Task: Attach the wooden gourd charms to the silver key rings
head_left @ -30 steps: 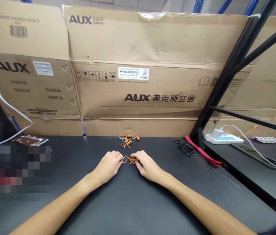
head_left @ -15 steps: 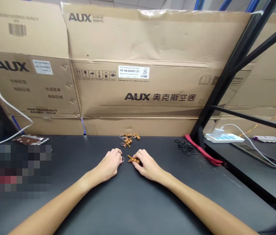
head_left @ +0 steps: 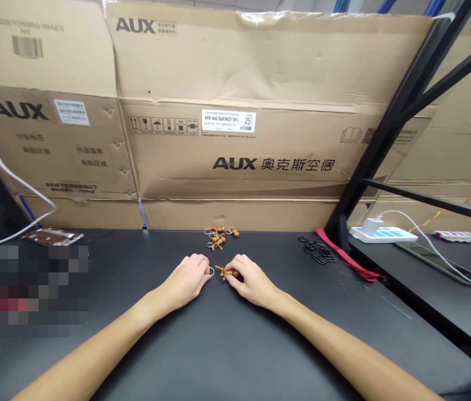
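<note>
Wooden gourd-bead keychain [head_left: 226, 272] lies on the black bench top [head_left: 260, 340] between the hands, its metal split ring [head_left: 211, 271] toward the left.

Right hand [head_left: 252, 281]: palm down, curled, fingertips [head_left: 232, 276] on the beads. Left hand [head_left: 186, 277]: palm down, curled, fingers ending right at the ring. Can't tell if either hand is really gripping. Forearms come in from the bottom corners, angled toward each other.

Straight ahead of the hands: heap of similar keychains [head_left: 217, 238], near the bench's far edge, with a short stretch of bench top between. Cardboard AUX boxes [head_left: 235, 161] stand along that edge.

Right of the right hand: black rings [head_left: 318, 252], then a red strap [head_left: 346, 257] running toward the bench's right edge. Past that edge, a power strip [head_left: 381, 235] sits on a second bench [head_left: 419, 312].
</note>
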`<action>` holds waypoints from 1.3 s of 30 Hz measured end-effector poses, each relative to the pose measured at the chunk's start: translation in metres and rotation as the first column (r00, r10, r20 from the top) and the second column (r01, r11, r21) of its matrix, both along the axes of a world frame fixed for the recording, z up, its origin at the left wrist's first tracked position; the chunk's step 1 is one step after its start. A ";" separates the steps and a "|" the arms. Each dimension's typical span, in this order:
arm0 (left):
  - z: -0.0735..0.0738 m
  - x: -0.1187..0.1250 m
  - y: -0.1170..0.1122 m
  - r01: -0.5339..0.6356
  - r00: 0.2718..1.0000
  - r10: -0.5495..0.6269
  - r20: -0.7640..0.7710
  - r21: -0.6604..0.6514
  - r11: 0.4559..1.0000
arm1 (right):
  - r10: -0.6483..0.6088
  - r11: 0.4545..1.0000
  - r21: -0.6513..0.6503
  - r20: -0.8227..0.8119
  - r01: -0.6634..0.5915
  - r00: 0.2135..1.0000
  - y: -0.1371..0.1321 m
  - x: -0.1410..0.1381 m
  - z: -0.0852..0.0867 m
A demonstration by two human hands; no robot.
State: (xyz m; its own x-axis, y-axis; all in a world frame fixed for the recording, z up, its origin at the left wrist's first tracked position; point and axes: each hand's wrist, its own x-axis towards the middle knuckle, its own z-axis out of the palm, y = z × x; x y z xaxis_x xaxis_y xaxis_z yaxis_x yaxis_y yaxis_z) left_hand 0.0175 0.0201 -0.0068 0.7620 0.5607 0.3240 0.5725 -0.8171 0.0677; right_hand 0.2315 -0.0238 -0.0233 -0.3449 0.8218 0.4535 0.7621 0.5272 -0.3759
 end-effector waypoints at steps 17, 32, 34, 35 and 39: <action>-0.006 0.005 -0.006 0.038 0.970 -0.006 0.242 -0.128 0.991 | -0.003 0.996 0.090 -0.004 0.003 1.000 -0.004 -0.006 0.002; -0.009 0.015 -0.013 0.096 0.931 0.009 0.364 -0.268 0.959 | -0.041 0.989 0.142 -0.007 0.042 0.999 -0.008 -0.012 0.003; -0.009 0.015 -0.013 0.094 0.930 0.020 0.367 -0.288 0.953 | -0.050 0.988 0.145 -0.006 0.050 0.999 -0.008 -0.012 0.004; -0.008 0.015 -0.013 0.091 0.929 0.028 0.369 -0.301 0.949 | -0.045 0.988 0.148 -0.009 0.046 0.999 -0.009 -0.013 0.005; -0.006 0.015 -0.011 0.084 0.929 0.055 0.366 -0.353 0.932 | 0.006 0.983 0.181 -0.027 -0.001 1.000 -0.010 -0.014 0.005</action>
State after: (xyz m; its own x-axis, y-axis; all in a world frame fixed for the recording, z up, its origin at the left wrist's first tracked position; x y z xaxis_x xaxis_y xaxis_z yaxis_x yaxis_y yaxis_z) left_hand 0.0327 0.0088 -0.0125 0.6383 0.6804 0.3602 0.4387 -0.7059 0.5561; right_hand 0.2177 -0.0340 -0.0186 -0.3332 0.7240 0.6040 0.7505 0.5914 -0.2948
